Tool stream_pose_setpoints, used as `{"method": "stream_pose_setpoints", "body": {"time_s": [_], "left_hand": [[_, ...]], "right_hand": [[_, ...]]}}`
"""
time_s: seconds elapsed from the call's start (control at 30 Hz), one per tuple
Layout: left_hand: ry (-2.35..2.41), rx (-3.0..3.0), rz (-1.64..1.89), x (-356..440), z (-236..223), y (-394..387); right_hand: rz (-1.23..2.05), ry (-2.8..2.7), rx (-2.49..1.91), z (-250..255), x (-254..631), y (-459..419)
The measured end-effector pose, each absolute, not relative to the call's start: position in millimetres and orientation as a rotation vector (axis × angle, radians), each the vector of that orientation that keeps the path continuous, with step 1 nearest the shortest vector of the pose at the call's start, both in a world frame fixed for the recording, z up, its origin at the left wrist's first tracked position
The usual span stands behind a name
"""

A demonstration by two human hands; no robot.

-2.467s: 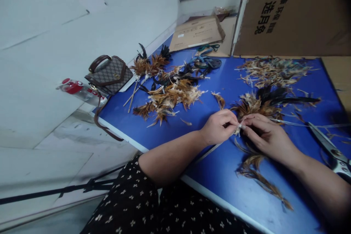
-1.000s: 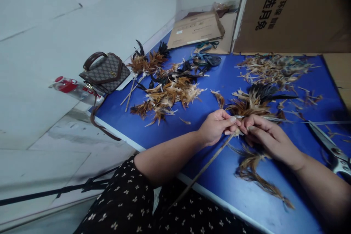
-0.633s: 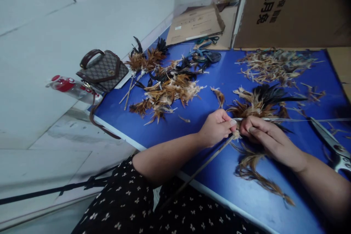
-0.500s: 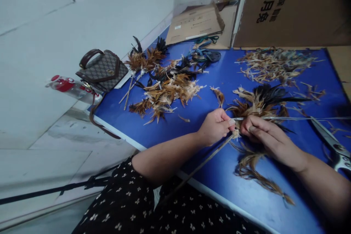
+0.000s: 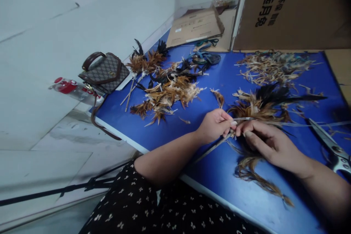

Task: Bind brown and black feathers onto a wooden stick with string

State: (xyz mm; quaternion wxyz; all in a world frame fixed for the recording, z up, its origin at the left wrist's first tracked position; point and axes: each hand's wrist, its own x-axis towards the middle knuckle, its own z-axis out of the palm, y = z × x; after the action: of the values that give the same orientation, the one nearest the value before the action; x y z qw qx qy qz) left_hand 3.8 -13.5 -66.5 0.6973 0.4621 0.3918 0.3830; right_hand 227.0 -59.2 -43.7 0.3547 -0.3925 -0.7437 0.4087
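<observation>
My left hand is closed in a pinch around the top of a thin stick, which slants down to the left over the table edge. A clear, narrow plastic strip runs from its thumb tip out to the right. My right hand is bent close beside it, with thumb and fingertips together at the pale feather bases; what they grip is mostly hidden. Just beyond both hands lies a bundle of brown and black feathers. A loose brown feather tuft lies below my right hand.
Open-bladed scissors lie at the right. Feather piles spread over the blue table, with a paler pile farther back. A handbag and bottle sit at the left edge. Cardboard stands behind.
My right hand's fingers have loosened from a tight curl and shifted slightly left toward my left hand. The plastic strip hangs slacker, and the stick has moved a little.
</observation>
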Motion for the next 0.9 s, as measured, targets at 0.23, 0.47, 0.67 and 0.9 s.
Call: {"method": "stream_pose_setpoints", "body": {"time_s": [0.23, 0.47, 0.67, 0.9], "left_hand": [[0.886, 1.124, 0.839, -1.7, -58.7, -12.3], [0.796, 1.194, 0.817, 5.8, -71.3, -17.0], [0.734, 1.218, 0.814, 8.3, -76.8, -17.8], [0.691, 1.185, 0.830, 4.8, -81.2, -11.9]], "right_hand": [[0.478, -2.000, -0.925, -42.0, 227.1, -56.5], [0.291, -2.026, -0.941, -40.3, 217.8, -60.3], [0.435, -2.148, -0.949, -43.9, 219.9, -60.8], [0.379, -2.194, -1.000, -43.8, 229.4, -54.0]]}}
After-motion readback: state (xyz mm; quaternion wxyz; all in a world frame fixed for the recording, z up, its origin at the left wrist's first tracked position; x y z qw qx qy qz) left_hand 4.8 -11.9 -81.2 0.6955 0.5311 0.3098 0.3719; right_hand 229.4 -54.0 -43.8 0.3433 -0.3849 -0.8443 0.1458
